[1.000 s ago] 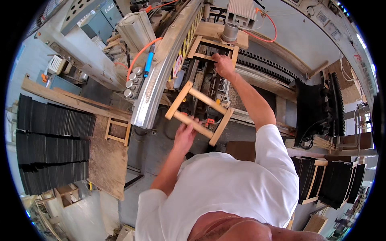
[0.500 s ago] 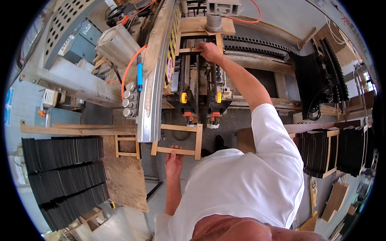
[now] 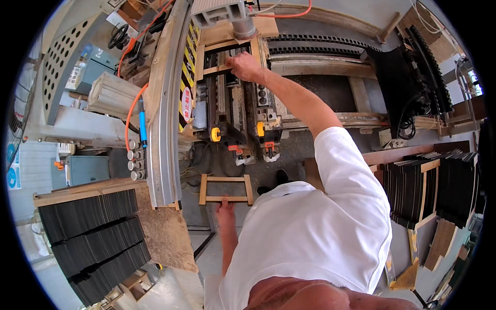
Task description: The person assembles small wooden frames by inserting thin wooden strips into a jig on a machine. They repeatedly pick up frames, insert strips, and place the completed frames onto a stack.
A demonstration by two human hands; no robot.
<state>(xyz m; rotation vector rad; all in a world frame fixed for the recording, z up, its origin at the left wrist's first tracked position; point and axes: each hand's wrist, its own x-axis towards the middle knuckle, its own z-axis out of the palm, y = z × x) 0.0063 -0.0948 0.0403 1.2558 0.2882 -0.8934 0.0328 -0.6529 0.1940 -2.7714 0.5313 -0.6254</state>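
Note:
In my left hand (image 3: 225, 211) is a small rectangular wooden frame (image 3: 227, 199), gripped by its near rail. The frame hangs level over the floor, left of my body, and its black lower edge shows. My right hand (image 3: 245, 66) reaches far forward, its fingers closed on the near rail of a second wooden frame (image 3: 213, 70). That one lies on the machine bed, under a metal cylinder (image 3: 244, 29) that stands on a wooden board (image 3: 266, 27). My right fingertips are partly hidden behind the hand.
A long metal beam (image 3: 164, 129) with striped tape runs along the machine's left side. Yellow knobs (image 3: 215, 135) sit on its near end. Stacks of black-edged frames (image 3: 93, 212) stand at left, more dark stacks (image 3: 405, 191) at right. An orange hose (image 3: 134, 113) curves beside the beam.
My view has turned, so the machine appears farther left. My left hand has brought its frame nearer my body, clear of the metal beam. My right hand stays on the frame at the machine.

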